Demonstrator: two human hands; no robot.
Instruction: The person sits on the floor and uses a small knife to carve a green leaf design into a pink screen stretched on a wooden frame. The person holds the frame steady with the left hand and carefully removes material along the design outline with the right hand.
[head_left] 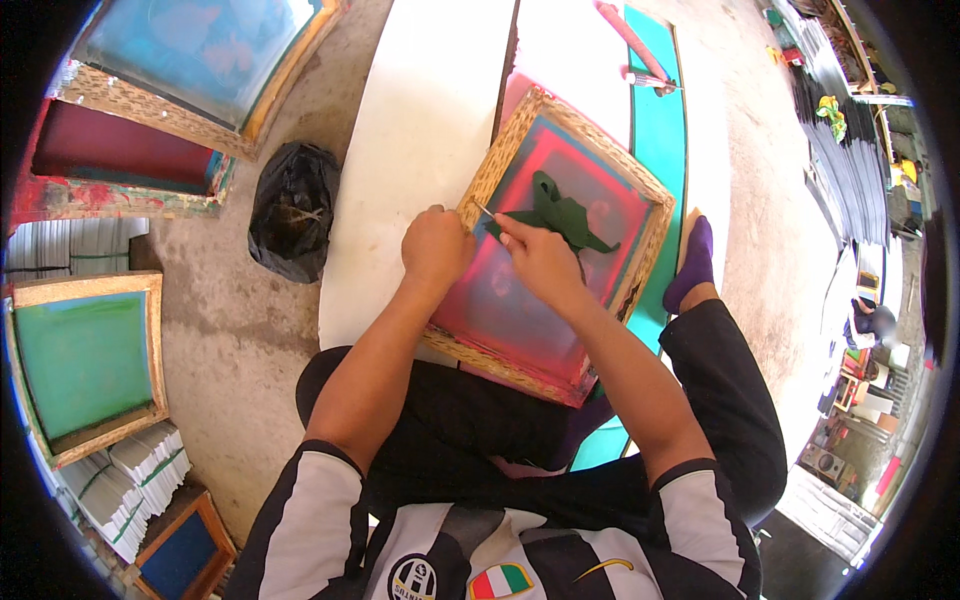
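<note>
A screen-printing frame [650,195] with pale, staple-marked wooden rails and pink-edged mesh lies tilted in front of me, its near edge by my legs. My left hand [437,245] is closed in a fist at its left rail; what its fingers hold, if anything, is hidden. Pinched in my right hand [545,262] is a thin metal-tipped tool [484,210], its tip at the left rail. The tool's handle is hidden in my fingers. A crumpled dark green cloth [562,214] lies on the mesh, just beyond my right hand.
A hammer [632,38] and a small screwdriver-like tool [648,80] lie at the far end on the turquoise strip [655,140]. A black plastic bag [293,212] stands left of the white board [385,150]. More printing frames [160,375] lean at left. A person [872,322] is far right.
</note>
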